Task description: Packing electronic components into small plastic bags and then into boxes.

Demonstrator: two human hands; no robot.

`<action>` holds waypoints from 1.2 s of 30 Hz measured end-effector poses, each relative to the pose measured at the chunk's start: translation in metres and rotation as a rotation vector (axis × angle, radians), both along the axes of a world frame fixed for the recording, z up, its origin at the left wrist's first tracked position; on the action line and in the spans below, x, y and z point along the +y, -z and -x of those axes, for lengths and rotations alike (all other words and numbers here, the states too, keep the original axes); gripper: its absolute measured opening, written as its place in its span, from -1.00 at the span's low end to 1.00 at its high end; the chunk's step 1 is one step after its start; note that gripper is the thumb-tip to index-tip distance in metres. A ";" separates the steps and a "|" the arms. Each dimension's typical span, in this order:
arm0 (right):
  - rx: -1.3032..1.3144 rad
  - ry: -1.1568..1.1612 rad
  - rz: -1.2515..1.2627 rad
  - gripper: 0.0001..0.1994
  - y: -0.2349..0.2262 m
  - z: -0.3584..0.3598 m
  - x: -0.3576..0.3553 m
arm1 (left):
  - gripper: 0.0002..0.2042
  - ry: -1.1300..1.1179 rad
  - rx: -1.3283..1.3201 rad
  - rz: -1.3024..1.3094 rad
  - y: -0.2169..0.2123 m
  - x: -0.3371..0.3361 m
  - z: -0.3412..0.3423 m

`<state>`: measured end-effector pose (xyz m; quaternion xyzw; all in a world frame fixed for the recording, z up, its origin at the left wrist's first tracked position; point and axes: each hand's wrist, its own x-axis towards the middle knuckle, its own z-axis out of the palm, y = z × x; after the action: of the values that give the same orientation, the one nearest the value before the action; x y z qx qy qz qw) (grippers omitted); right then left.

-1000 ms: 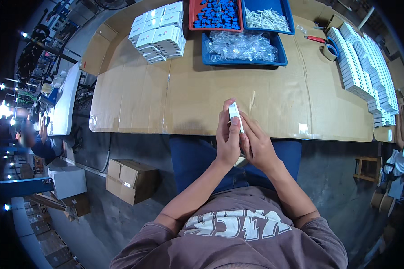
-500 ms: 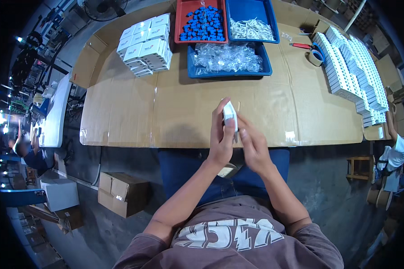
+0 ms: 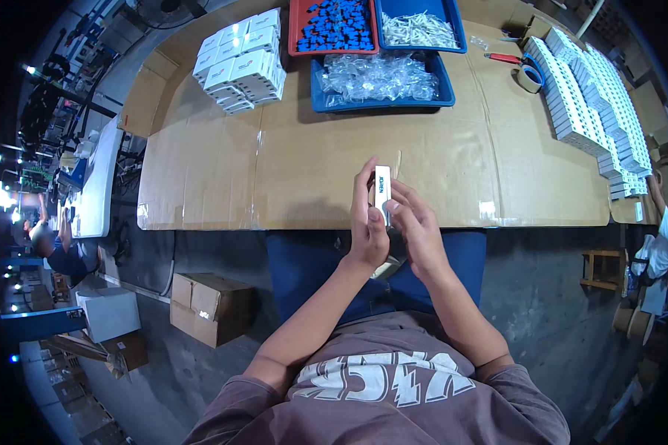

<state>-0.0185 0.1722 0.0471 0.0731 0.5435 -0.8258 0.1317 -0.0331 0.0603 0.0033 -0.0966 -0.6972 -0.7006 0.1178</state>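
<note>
A small white box (image 3: 382, 185) with dark print is held on edge between both palms, just over the near table edge. My left hand (image 3: 367, 233) is pressed along its left side, fingers pointing away from me. On the other side, my right hand (image 3: 420, 236) is closed against the box, with its thumb near the box's near end. The palms hide most of the box's broad sides; mainly its narrow face shows.
White boxes stand in a stack (image 3: 241, 63) at the back left and in long rows (image 3: 583, 111) at the right. Trays hold blue pieces (image 3: 341, 26), white pieces (image 3: 419, 31) and clear plastic bags (image 3: 378, 78). Tape (image 3: 528, 78) and a red-handled tool (image 3: 503, 58) lie at the right.
The box has turned in my hands so its narrow printed face shows. My right hand has closed in against it. The table sits slightly higher in view.
</note>
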 end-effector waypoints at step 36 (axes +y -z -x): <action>0.929 0.079 -0.439 -0.38 -0.030 -0.055 -0.034 | -0.19 -0.322 0.701 0.151 -0.061 -0.022 -0.035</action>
<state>0.0365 0.1386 0.0770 -0.2552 0.7019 -0.6420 -0.1733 0.0017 0.0385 0.0644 -0.2279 -0.6706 -0.5443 0.4496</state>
